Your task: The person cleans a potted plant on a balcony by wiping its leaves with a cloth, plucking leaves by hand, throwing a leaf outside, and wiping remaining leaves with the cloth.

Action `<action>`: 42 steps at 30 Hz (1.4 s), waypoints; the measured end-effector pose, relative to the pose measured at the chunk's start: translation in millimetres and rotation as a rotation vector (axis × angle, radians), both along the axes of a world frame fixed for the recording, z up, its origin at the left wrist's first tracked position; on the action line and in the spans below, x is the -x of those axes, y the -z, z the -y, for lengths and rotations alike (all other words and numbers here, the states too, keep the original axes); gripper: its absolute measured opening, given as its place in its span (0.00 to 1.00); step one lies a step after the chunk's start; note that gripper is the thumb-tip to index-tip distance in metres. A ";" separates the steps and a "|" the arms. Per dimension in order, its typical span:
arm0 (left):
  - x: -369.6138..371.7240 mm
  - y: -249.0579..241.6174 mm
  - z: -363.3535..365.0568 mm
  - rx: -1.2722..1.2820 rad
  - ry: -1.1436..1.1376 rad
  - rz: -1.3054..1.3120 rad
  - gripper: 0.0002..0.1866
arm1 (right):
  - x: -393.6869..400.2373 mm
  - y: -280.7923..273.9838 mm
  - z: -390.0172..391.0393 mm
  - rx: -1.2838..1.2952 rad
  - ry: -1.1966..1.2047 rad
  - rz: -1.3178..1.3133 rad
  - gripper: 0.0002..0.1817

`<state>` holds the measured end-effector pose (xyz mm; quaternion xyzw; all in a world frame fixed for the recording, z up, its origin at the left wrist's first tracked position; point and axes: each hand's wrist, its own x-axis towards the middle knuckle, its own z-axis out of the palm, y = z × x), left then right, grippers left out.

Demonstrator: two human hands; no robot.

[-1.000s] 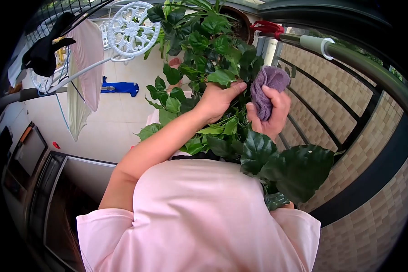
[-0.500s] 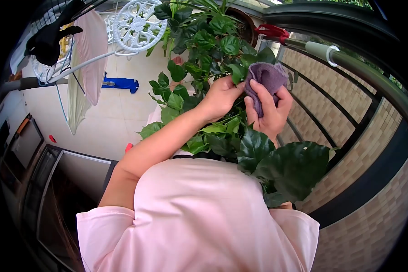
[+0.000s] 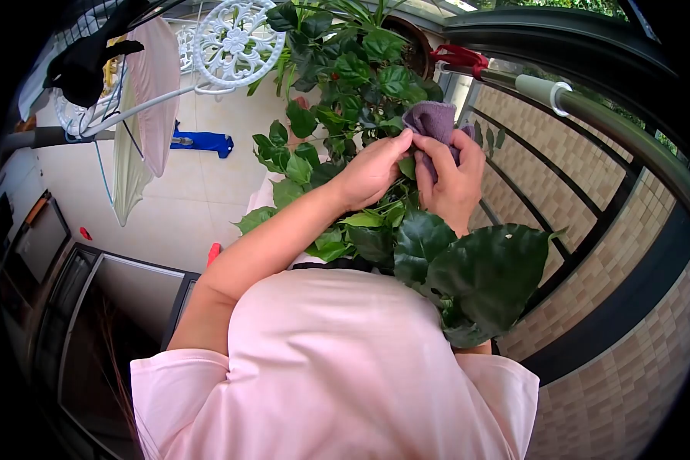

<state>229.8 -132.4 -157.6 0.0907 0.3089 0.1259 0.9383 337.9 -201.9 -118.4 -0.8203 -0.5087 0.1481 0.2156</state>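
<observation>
My right hand (image 3: 454, 182) is closed around a crumpled purple cloth (image 3: 429, 119), which bunches up above its fingers. Close beside it, my left hand (image 3: 374, 172) has thumb and fingers pinched together, their tips meeting the cloth and the right fingertips. What the left hand pinches is hidden; a bit of green leaf shows just below, between the hands. Around both hands grows a leafy green plant (image 3: 353, 69) with glossy leaves. Nearer my chest, a large dark leaf (image 3: 487, 272) hangs below the right hand and covers part of that forearm.
A metal railing (image 3: 590, 192) runs along the right, with a pole (image 3: 621, 126) and red tie (image 3: 460, 57) above it. At upper left are a white ornamental plant stand (image 3: 238, 42) and hanging laundry (image 3: 155, 92). A blue object (image 3: 203, 142) lies on the tiled floor (image 3: 207, 184).
The cloth has been folded down and bunched smaller in my right hand. That hand has moved slightly left, and its fingertips now meet those of my left hand.
</observation>
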 end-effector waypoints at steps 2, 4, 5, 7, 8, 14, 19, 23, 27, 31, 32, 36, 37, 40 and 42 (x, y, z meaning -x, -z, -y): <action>1.3 1.2 -0.6 0.050 0.018 0.038 0.20 | 0.3 0.4 -2.0 -0.001 0.053 -0.036 0.16; 3.7 6.2 -0.1 0.069 0.052 0.067 0.20 | 0.0 -0.1 -5.8 -0.007 0.107 -0.081 0.14; 5.6 12.3 1.7 0.060 0.076 0.077 0.21 | 0.1 2.0 -6.5 -0.030 0.138 -0.094 0.14; 7.9 18.9 5.1 0.065 0.094 0.090 0.22 | 1.4 6.3 -6.6 -0.076 0.199 -0.120 0.12; 8.4 20.6 6.2 0.077 0.089 0.095 0.22 | 2.4 4.7 -7.0 -0.079 0.241 -0.155 0.10; 0.1 4.0 0.1 0.125 -0.029 0.016 0.20 | -6.8 12.8 2.2 -0.202 0.458 -0.473 0.10; 4.4 19.8 5.7 0.148 0.002 0.050 0.19 | -0.4 13.7 -0.3 -0.255 0.334 -0.318 0.13; 5.4 19.5 7.4 0.119 0.059 0.022 0.21 | -1.9 12.0 -7.1 -0.111 0.275 -0.179 0.15; 6.5 16.6 5.1 0.159 0.072 -0.017 0.21 | -1.1 12.3 -7.2 -0.073 0.260 -0.129 0.14; 3.3 6.6 2.3 0.131 0.062 -0.052 0.19 | -5.0 12.3 -6.6 -0.127 0.333 -0.222 0.11; 3.0 6.5 2.2 0.128 0.049 -0.050 0.18 | -4.6 10.1 -6.5 -0.158 0.385 -0.350 0.11; 3.2 10.6 3.2 0.113 0.025 -0.007 0.18 | -6.8 16.9 -1.4 -0.197 0.243 -0.191 0.14; 3.0 11.9 3.7 0.108 0.026 0.012 0.18 | -5.5 14.9 -4.0 -0.170 0.246 -0.168 0.14; 3.1 13.3 -0.6 0.142 0.068 0.006 0.19 | -1.9 13.0 -8.8 -0.121 0.288 -0.151 0.14; 1.5 9.9 -1.9 0.101 0.069 -0.010 0.21 | -4.2 14.7 -5.8 -0.140 0.300 -0.163 0.12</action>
